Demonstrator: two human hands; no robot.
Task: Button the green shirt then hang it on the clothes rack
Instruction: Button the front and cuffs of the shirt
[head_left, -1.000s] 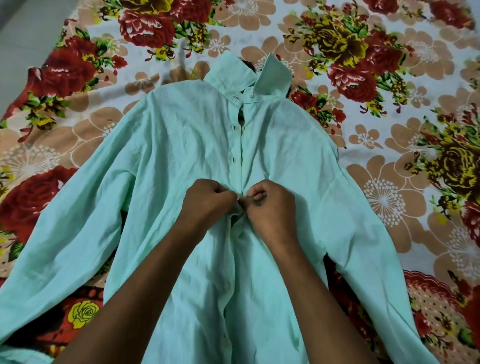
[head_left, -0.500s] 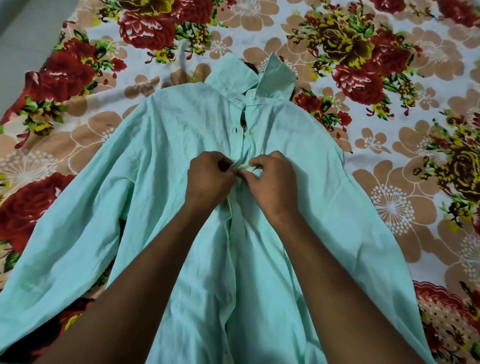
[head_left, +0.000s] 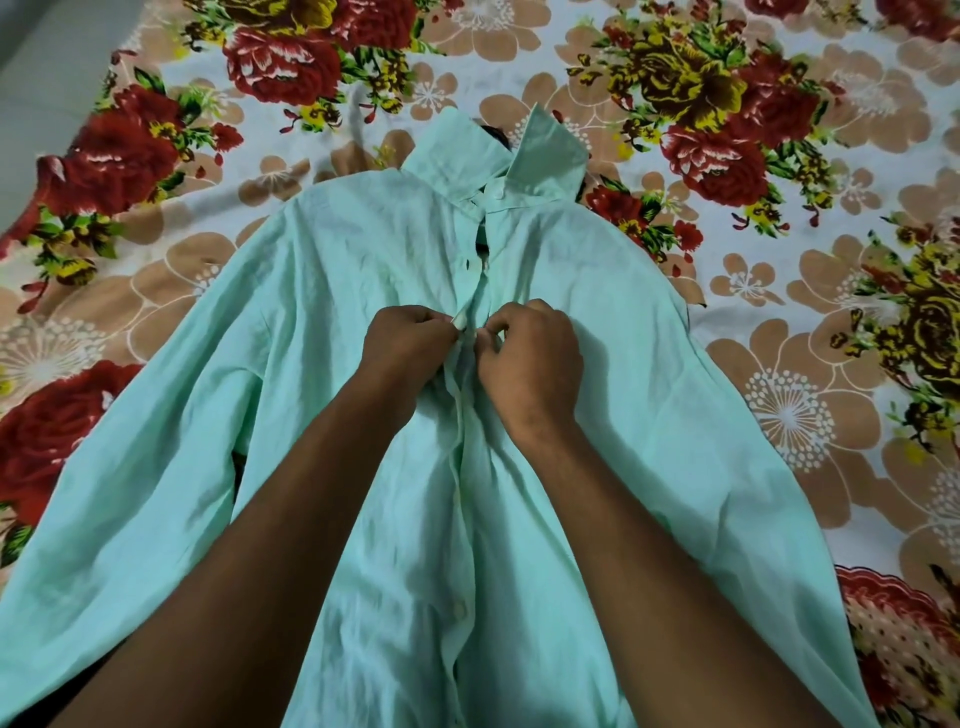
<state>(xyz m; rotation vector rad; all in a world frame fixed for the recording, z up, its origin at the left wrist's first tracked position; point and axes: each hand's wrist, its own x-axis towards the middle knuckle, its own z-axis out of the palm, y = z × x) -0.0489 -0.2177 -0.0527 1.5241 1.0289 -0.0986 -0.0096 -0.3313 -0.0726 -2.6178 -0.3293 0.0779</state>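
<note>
A pale green shirt (head_left: 644, 395) lies face up on a bed, collar (head_left: 498, 156) far from me and sleeves spread to both sides. My left hand (head_left: 402, 345) pinches the left edge of the front placket at chest height. My right hand (head_left: 532, 358) pinches the right edge just opposite, fingertips almost touching the left hand's. A small gap in the placket shows above my hands, below the collar. A button (head_left: 458, 609) is visible on the placket lower down, between my forearms. No clothes rack is in view.
The floral bedsheet (head_left: 779, 405) with red, yellow and tan flowers covers the bed all round the shirt. A strip of grey floor (head_left: 47, 67) shows at the top left, past the bed's edge.
Both hands have moved up the placket, from about the shirt's middle to chest height, closer to the collar. They still pinch the two front edges together.
</note>
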